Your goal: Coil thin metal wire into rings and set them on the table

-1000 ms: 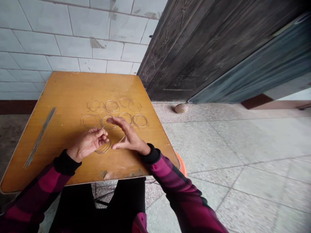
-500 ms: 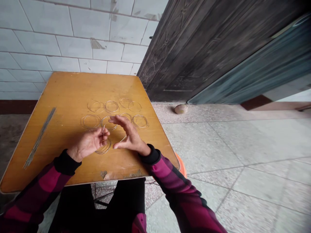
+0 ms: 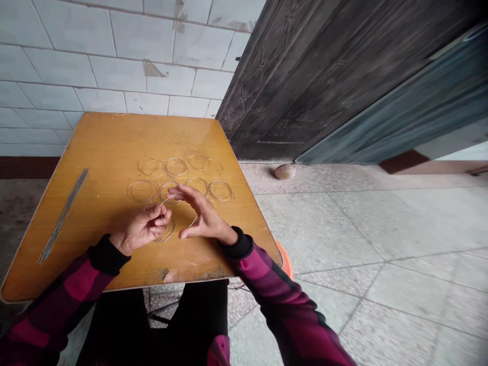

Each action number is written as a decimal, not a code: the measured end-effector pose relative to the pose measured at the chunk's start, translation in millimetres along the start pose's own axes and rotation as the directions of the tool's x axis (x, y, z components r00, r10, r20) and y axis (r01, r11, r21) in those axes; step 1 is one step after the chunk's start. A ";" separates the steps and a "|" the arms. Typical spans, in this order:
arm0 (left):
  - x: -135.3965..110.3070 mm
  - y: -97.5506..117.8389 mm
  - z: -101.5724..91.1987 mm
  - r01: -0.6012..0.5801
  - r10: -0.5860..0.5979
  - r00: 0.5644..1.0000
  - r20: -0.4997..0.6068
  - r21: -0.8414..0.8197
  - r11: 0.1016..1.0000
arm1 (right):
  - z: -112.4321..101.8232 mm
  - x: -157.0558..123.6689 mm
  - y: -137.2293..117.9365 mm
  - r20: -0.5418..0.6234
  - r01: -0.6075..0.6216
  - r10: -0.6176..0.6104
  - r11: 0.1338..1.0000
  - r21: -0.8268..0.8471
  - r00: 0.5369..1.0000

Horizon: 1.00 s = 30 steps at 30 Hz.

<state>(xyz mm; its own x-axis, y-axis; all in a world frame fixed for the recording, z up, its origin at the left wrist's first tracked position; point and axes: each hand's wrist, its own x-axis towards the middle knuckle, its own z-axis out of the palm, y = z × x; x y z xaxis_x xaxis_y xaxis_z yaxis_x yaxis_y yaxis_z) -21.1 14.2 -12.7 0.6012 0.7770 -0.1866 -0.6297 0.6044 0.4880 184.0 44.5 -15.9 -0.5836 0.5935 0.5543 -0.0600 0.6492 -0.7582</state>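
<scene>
My left hand (image 3: 147, 227) pinches a thin wire ring (image 3: 163, 202) between thumb and fingertips, just above the table. The wire curves from there up to the fingers of my right hand (image 3: 202, 212). That hand is held in a wide C, thumb and fingers well apart, around the ring's right side; a short arc of wire shows by its palm. Whether the right fingers touch the wire is unclear. Under the hands lie loose wire rings (image 3: 174, 230), partly covered. Beyond them, several more wire rings (image 3: 221, 190) lie in two rough rows.
A bundle of straight wires (image 3: 63, 216) lies along the left side of the wooden table (image 3: 114, 137). White wall tiles (image 3: 141, 35) stand behind. To the right are a dark wooden door (image 3: 282, 101), a round stone-like object (image 3: 285, 172) and an orange item (image 3: 285, 259) beside the table edge.
My left hand has turned and shifted slightly right, and the pinched wire now tilts over toward the right fingers. My right hand stays almost in place.
</scene>
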 end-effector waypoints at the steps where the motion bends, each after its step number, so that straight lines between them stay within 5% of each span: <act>1: -0.7 -0.1 0.7 -0.011 0.011 1.000 0.006 0.014 1.000 | 0.2 0.2 -0.3 -0.002 -0.007 0.007 1.000 0.025 1.000; 9: -1.3 1.3 3.3 -0.099 0.099 0.995 -0.031 0.017 0.995 | 2.5 0.9 4.5 -0.089 -0.014 0.028 0.988 0.153 0.996; 14: 0.4 -3.0 1.7 -0.168 0.172 0.979 -0.109 0.044 0.985 | 3.0 1.8 1.7 -0.105 -0.036 0.041 0.998 0.053 0.994; 30: -2.2 -10.4 5.4 -0.124 0.127 0.991 -0.031 0.090 0.988 | 6.3 0.3 0.0 -0.094 -0.009 -0.001 0.994 -0.105 0.996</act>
<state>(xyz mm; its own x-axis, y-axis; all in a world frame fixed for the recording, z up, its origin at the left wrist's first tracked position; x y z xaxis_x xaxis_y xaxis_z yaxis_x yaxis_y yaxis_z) -13.2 5.2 -12.8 0.5003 0.8528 -0.1497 -0.6525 0.4849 0.5823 178.8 41.7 -17.8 -0.5045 0.6351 0.5850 0.0308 0.6903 -0.7229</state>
